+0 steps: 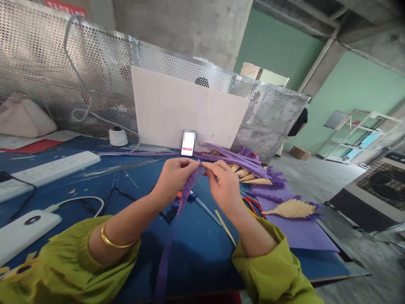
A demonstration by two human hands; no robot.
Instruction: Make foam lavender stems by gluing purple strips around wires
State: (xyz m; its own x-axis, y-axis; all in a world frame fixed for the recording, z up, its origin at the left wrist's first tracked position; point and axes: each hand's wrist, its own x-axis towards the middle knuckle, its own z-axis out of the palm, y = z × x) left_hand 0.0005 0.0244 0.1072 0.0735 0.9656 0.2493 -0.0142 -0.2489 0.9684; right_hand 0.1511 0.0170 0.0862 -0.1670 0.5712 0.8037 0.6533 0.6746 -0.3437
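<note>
A long, thin purple paper strip (167, 249) hangs from my fingers down toward the table's front edge. My left hand (175, 177) pinches it near its upper end, thumb against forefinger. At the very tip of the strip, my right hand (224, 185) closes thumb and forefinger, its fingertips almost meeting those of the left. Anything else held between the fingertips is too small to make out. Below and behind the strip lies a blue and orange glue gun (191, 196), partly covered, with a clear glue stick (207, 211) beside it.
Red-handled scissors (252, 204) lie right of my right hand. Purple flowers with a tan paper wrap (292, 208) rest on a purple sheet (306, 236). A lit phone (188, 143) leans on a white board (186, 105). Power strip (53, 173) and power bank (28, 232) sit left.
</note>
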